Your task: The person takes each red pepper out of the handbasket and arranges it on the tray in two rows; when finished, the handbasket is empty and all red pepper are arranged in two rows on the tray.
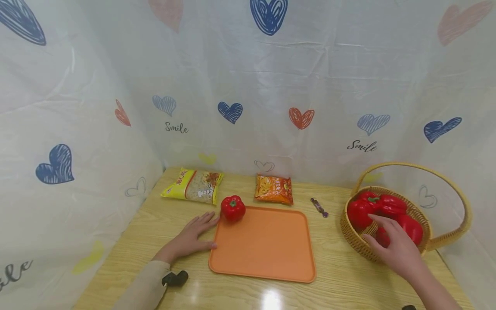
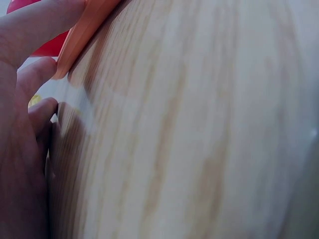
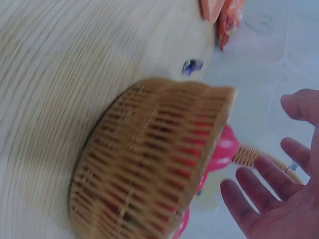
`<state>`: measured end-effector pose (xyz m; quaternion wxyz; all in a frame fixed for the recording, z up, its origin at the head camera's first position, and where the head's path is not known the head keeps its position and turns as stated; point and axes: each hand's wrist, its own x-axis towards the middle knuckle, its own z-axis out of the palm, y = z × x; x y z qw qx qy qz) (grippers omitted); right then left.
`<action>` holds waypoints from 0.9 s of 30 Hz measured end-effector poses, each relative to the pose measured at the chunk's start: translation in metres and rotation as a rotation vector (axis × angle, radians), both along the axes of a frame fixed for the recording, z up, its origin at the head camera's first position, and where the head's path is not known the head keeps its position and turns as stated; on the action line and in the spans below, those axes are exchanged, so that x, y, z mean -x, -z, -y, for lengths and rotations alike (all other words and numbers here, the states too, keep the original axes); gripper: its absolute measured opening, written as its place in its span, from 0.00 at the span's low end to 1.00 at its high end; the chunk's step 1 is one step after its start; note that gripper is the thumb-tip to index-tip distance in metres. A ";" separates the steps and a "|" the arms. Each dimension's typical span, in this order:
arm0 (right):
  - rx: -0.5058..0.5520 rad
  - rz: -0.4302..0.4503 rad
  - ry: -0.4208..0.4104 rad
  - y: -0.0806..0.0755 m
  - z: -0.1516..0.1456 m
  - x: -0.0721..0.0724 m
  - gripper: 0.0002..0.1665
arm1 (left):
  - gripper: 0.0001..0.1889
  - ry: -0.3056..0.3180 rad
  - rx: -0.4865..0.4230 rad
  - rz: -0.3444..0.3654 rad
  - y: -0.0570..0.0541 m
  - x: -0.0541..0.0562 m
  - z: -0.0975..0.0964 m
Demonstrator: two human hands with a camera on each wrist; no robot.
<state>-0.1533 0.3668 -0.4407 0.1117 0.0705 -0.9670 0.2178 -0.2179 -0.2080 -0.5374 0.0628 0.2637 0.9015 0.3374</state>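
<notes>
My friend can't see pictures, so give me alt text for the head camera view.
A person's right hand hovers over a wicker basket of red peppers, while the left hand rests at the left edge of an orange tray bearing a single red pepper. A yellow bag and an orange packet lie farther back on the wooden table.

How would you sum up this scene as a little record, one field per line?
Tray: orange, flat on the table
On it: one red pepper, far left corner
Basket: wicker, right of the tray, holding peppers
Left grip: at the tray's left edge
Right grip: over the basket, holding nothing
Toward the back: yellow bag, orange packet
Between tray and basket: candy
</notes>
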 end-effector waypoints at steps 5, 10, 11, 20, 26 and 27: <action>-0.012 -0.005 0.029 0.002 -0.016 0.000 0.36 | 0.44 -0.001 -0.004 0.005 -0.001 -0.001 0.000; -0.029 0.031 0.075 0.002 -0.028 0.000 0.37 | 0.44 0.001 -0.005 0.001 -0.001 -0.002 0.000; -0.036 0.045 0.086 0.002 -0.030 0.000 0.37 | 0.44 0.002 -0.005 -0.002 -0.001 -0.002 0.000; -0.093 0.222 0.119 -0.003 -0.041 0.002 0.43 | 0.44 0.008 0.001 -0.009 0.000 -0.001 0.001; -0.095 0.275 0.131 -0.003 -0.044 0.006 0.48 | 0.44 0.008 0.002 -0.013 -0.002 -0.002 0.000; -0.096 0.277 0.133 -0.003 -0.044 0.007 0.49 | 0.44 0.008 0.006 -0.013 -0.002 -0.002 0.000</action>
